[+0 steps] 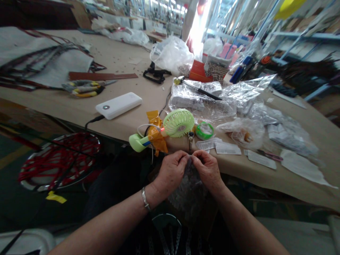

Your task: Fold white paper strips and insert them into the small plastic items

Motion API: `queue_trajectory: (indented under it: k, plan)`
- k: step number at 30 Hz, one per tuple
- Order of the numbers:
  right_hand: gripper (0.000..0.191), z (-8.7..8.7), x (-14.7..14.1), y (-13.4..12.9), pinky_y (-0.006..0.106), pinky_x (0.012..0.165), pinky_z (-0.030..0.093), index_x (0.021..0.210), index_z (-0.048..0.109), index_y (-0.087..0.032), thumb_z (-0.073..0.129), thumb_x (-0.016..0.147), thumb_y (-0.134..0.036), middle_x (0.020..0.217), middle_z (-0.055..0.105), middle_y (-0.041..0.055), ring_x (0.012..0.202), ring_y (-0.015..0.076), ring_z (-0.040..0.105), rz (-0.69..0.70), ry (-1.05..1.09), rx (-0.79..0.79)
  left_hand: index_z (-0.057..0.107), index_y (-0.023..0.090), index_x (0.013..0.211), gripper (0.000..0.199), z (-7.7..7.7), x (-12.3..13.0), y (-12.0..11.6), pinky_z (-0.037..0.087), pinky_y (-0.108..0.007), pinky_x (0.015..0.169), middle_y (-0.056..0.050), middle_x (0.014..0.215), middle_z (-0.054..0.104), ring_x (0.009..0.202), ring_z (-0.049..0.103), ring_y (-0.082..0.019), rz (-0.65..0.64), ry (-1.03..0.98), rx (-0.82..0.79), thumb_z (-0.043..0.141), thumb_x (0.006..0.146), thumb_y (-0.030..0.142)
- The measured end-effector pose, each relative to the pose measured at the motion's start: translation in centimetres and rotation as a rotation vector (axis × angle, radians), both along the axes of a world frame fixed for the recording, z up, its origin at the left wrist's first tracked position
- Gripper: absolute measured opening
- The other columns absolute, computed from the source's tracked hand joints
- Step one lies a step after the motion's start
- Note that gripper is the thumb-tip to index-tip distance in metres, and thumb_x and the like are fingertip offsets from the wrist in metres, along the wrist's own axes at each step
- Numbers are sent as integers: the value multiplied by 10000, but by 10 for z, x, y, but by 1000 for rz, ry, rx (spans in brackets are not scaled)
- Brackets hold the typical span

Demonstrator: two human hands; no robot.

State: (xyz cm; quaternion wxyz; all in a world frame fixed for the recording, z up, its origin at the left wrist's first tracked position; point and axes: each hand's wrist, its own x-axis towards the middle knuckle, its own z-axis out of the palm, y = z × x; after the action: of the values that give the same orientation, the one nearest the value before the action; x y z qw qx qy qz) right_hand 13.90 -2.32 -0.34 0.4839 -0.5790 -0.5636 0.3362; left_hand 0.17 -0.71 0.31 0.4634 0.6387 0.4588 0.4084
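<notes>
Pinching thin clear plastic [188,184] between the thumbs and forefingers, two bare hands meet at the lower center of the frame, just in front of the edge of a brown-covered table [127,79]. The left hand [171,171], a silver bracelet [145,199] on its wrist, and the right hand [208,171] come fingertip to fingertip, their other fingers curled inward; the plastic hangs below them above a dark lap, its lower part too dim to make out. Just beyond the hands, near the table edge, a metal-tipped tool [190,137] stands between a pale green fan [179,123], bound with orange tape [157,139], and a green-rimmed tub [204,131]. Printed paper slips [227,148] lie right of center, with pink-handled scissors [272,155] farther right. A white power bank [119,105] with a black cable plugged in rests left of center, below yellow-handled tools [86,89] and a reddish-brown strip [102,76]. At upper center, a black rod [202,90] lies across plastic-wrapped packages [186,98] beneath a bulging white plastic bag [172,55]. Red strands crisscross a round metal-rimmed frame [60,163] at lower left.
</notes>
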Motion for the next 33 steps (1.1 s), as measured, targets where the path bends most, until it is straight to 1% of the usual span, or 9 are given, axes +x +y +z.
queue_trajectory:
  k: [9,19,24,27,30,31,33]
  plan:
    - [104,-1,1,1,218,584,377,719,555,-177,540,780,-259,628,497,-36,591,100,444,4,-20,19,626,159,730,199,2,2,5,381,-203,584,6,650,583,609,511,-112,-1,67,17,477,831,241]
    - [126,-4,0,4,210,570,375,740,564,-170,542,794,-281,624,498,-38,575,95,443,-15,-34,51,614,150,697,206,-6,4,9,370,-199,563,17,629,565,593,495,-101,24,58,40,469,823,223]
    - [136,-5,1,1,206,570,387,744,568,-166,549,805,-286,627,506,-34,581,95,457,-14,-9,46,603,147,689,206,-3,4,8,368,-200,566,20,624,557,591,490,-98,21,60,46,463,823,216]
    - [135,-2,2,-8,203,580,406,757,583,-168,555,815,-287,647,538,-27,599,98,488,32,-43,12,591,153,683,205,1,0,0,371,-197,572,25,621,549,596,493,-98,-14,49,21,461,825,222]
    - [123,8,6,-19,201,583,428,817,600,-173,552,831,-286,672,580,-21,610,103,531,112,-132,5,600,158,685,210,-1,-6,-7,381,-199,584,21,626,565,609,508,-107,-39,49,-25,466,824,239]
    - [112,12,9,-21,202,593,437,844,602,-177,551,835,-276,688,595,-19,619,105,546,128,-188,31,608,160,684,218,-2,-8,-8,384,-201,582,16,624,575,609,515,-112,-44,54,-51,466,822,248]
    - [88,22,18,-21,210,628,448,876,600,-186,543,843,-244,721,612,-12,654,112,568,131,-334,139,638,165,688,234,-8,-12,-10,398,-211,581,1,629,614,615,540,-131,-61,77,-125,470,816,267]
